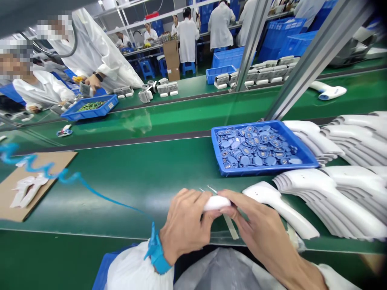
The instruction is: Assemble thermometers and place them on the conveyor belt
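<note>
white plastic piece (216, 203) gripped in the fingers (242, 207) of left hand (187, 225) and right hand (256, 229), over the green belt's edge (75, 233)

held part (216, 203): white; tray (266, 171): bright blue; belt (127, 197): glossy green; wrist strap (156, 253): blue; housings (332, 201): white

Green assembly benches (151, 117), blue stools (147, 69), dark factory floor (201, 70)

Tray of small parts (266, 170) on bench (127, 201) — stacked housings (332, 197) right, cardboard sheet (57, 165) left.
</note>
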A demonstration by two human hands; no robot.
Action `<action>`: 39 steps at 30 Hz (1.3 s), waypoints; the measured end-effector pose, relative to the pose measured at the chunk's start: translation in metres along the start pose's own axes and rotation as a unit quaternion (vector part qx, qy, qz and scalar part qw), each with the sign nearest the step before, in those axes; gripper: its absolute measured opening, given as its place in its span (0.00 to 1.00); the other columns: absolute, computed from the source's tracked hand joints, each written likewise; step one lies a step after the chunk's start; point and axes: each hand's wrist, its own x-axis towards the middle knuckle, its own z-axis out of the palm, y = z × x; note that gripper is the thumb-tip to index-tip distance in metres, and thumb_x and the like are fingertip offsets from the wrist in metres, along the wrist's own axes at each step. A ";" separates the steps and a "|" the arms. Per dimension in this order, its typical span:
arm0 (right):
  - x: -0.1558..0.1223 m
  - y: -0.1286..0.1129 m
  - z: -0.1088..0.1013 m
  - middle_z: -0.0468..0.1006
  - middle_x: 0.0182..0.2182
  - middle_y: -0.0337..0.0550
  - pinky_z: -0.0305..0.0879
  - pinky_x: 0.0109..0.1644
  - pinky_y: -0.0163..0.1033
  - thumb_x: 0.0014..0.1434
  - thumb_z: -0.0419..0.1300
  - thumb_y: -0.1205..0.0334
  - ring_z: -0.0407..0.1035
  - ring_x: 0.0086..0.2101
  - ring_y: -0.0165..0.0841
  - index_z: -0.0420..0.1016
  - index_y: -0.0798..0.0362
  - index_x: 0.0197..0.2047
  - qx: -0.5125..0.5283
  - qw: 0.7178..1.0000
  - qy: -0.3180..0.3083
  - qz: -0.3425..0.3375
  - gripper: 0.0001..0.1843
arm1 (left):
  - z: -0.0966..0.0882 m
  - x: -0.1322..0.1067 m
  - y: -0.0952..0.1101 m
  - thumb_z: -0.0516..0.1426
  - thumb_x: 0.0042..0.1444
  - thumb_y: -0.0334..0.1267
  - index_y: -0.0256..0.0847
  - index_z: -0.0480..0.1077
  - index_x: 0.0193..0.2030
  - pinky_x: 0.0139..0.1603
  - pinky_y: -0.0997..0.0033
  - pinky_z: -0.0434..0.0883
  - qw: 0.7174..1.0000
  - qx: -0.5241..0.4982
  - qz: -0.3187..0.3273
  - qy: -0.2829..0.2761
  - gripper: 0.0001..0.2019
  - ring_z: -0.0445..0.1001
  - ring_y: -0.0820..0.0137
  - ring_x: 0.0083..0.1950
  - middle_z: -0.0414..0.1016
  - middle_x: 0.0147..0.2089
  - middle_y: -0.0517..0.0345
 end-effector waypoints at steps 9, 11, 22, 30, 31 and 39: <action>-0.028 0.006 -0.003 0.80 0.47 0.44 0.77 0.45 0.37 0.72 0.53 0.59 0.78 0.45 0.34 0.67 0.47 0.58 -0.030 0.996 -0.085 0.007 0.13 | 0.032 -0.002 -0.003 0.51 0.72 0.45 0.40 0.60 0.24 0.33 0.65 0.55 0.972 0.026 -0.111 0.206 0.22 0.63 0.70 0.29 0.67 0.25 0.58; -0.031 0.001 0.005 0.80 0.44 0.46 0.77 0.38 0.36 0.73 0.52 0.58 0.79 0.39 0.34 0.67 0.50 0.58 -0.055 0.996 -0.077 -0.007 0.14 | 0.041 0.005 -0.005 0.52 0.71 0.41 0.41 0.54 0.21 0.30 0.64 0.50 0.962 0.076 -0.094 0.244 0.25 0.58 0.72 0.24 0.62 0.20 0.60; -0.030 -0.010 0.038 0.67 0.18 0.35 0.51 0.17 0.33 0.71 0.46 0.41 0.53 0.14 0.26 0.69 0.52 0.32 0.321 0.771 -0.216 0.505 0.27 | 0.007 -0.017 -0.019 0.55 0.68 0.49 0.40 0.74 0.38 0.50 0.64 0.70 0.951 -0.134 -0.117 0.253 0.15 0.76 0.64 0.45 0.78 0.41 0.51; -0.033 -0.032 0.064 0.75 0.21 0.38 0.51 0.23 0.39 0.73 0.49 0.53 0.70 0.18 0.36 0.75 0.53 0.43 0.005 0.977 -0.190 0.097 0.17 | 0.036 -0.002 -0.045 0.54 0.69 0.51 0.41 0.64 0.19 0.31 0.70 0.62 0.875 -0.201 -0.289 0.334 0.27 0.64 0.73 0.24 0.65 0.19 0.62; -0.035 -0.034 0.069 0.74 0.19 0.38 0.46 0.22 0.41 0.74 0.48 0.55 0.69 0.16 0.37 0.74 0.54 0.39 -0.033 0.983 -0.170 0.060 0.18 | 0.036 0.003 -0.046 0.54 0.69 0.48 0.41 0.63 0.17 0.31 0.70 0.61 0.874 -0.186 -0.289 0.344 0.27 0.64 0.73 0.23 0.64 0.18 0.62; -0.039 -0.020 0.049 0.75 0.25 0.38 0.60 0.27 0.34 0.72 0.50 0.43 0.69 0.24 0.31 0.78 0.52 0.54 0.190 0.924 -0.215 0.253 0.25 | 0.007 0.004 -0.027 0.66 0.56 0.46 0.39 0.68 0.27 0.31 0.74 0.62 0.884 -0.335 -0.232 0.228 0.16 0.65 0.74 0.27 0.69 0.24 0.63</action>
